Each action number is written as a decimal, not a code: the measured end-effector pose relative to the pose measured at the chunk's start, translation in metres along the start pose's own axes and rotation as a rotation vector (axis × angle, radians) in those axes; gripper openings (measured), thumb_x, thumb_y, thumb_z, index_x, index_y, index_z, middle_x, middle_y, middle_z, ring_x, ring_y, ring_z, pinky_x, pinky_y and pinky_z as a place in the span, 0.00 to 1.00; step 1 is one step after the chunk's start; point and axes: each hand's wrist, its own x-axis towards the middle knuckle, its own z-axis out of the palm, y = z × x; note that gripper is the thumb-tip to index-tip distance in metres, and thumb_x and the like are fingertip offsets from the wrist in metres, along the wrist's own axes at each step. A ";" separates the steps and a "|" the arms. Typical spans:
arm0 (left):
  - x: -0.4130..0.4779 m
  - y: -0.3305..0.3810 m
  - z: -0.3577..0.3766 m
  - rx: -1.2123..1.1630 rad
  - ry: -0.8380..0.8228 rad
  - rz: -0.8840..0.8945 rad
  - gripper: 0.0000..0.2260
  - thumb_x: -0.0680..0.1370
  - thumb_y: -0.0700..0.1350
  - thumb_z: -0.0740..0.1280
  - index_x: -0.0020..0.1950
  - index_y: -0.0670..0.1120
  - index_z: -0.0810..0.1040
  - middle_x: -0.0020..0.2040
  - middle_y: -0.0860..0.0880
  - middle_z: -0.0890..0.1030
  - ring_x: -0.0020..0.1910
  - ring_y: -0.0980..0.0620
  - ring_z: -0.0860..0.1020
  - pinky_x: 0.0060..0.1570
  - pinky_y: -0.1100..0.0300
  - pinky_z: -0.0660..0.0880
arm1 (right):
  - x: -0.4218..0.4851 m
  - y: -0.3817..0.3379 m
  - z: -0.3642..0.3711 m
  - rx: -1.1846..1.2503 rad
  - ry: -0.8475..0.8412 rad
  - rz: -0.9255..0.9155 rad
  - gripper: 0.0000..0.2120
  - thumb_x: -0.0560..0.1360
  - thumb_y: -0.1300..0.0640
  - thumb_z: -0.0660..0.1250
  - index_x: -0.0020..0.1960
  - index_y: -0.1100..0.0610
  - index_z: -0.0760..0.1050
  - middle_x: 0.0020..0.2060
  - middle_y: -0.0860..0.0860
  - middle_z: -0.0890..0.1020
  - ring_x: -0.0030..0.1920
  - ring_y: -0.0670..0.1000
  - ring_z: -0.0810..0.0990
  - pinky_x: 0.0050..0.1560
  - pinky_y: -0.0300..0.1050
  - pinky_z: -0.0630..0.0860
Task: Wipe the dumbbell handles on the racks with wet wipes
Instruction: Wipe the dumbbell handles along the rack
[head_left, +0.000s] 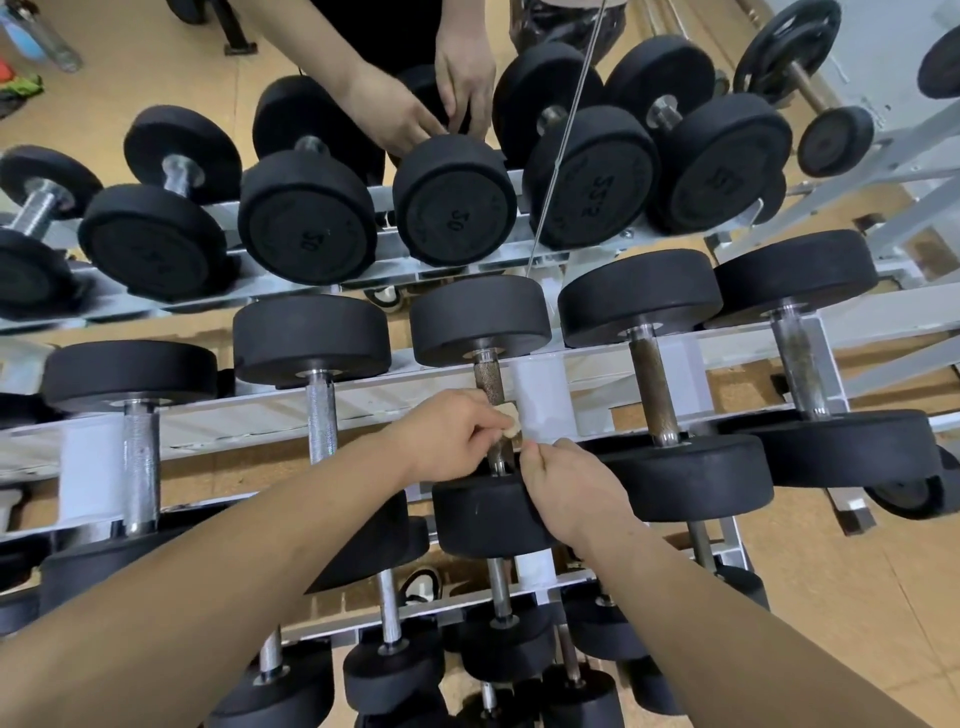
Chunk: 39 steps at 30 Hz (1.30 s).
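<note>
From my remote seat I see the left hand (447, 436) clenched on a small, crumpled, yellowish wipe (511, 422), pressing it against the right side of a dark, rough handle (487, 382). That handle belongs to the dumbbell (480, 319) in the middle of the rack's (540, 395) middle tier. The wipe sits about halfway along the bar, with bare metal showing above it.

The right hand (569, 491) lies just beside it, on the dumbbell's near black head. Its fingers are curled and its thumb and forefinger meet close to the wipe's lower edge. I cannot tell whether they pinch a corner of the wipe or nothing at all.

The white rack holds everything in rows. The middle tier carries five dumbbells lying across its rails, and this one is third from the left. The neighbours (322, 410) to the left have brighter, silvery bars. The upper tier (452, 202) holds larger ones with numbers on their faces, and smaller ones (395, 670) crowd the lowest tier.

Two more hands (410, 117) reach in behind the upper tier. A plastic bottle (44, 39) lies on the tan floor at top left, its contents unclear.
</note>
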 end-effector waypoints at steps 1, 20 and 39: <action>0.003 -0.002 -0.003 0.034 -0.004 0.022 0.11 0.81 0.40 0.68 0.61 0.47 0.86 0.50 0.48 0.80 0.48 0.48 0.79 0.53 0.52 0.78 | 0.000 0.000 0.000 0.005 -0.009 0.016 0.25 0.81 0.65 0.60 0.77 0.64 0.58 0.62 0.59 0.77 0.62 0.61 0.73 0.57 0.54 0.76; 0.009 0.004 0.022 0.058 0.136 0.022 0.08 0.78 0.37 0.69 0.53 0.44 0.86 0.47 0.47 0.77 0.44 0.46 0.78 0.44 0.53 0.77 | -0.031 0.008 -0.002 1.033 0.136 0.315 0.24 0.76 0.35 0.68 0.65 0.48 0.81 0.59 0.40 0.82 0.60 0.40 0.77 0.54 0.30 0.69; 0.016 -0.003 0.019 -0.204 0.349 -0.171 0.07 0.80 0.38 0.70 0.53 0.45 0.88 0.42 0.55 0.75 0.42 0.54 0.77 0.48 0.62 0.73 | -0.031 0.014 0.001 1.008 0.098 0.293 0.25 0.75 0.30 0.65 0.64 0.44 0.81 0.58 0.37 0.81 0.61 0.40 0.76 0.61 0.39 0.73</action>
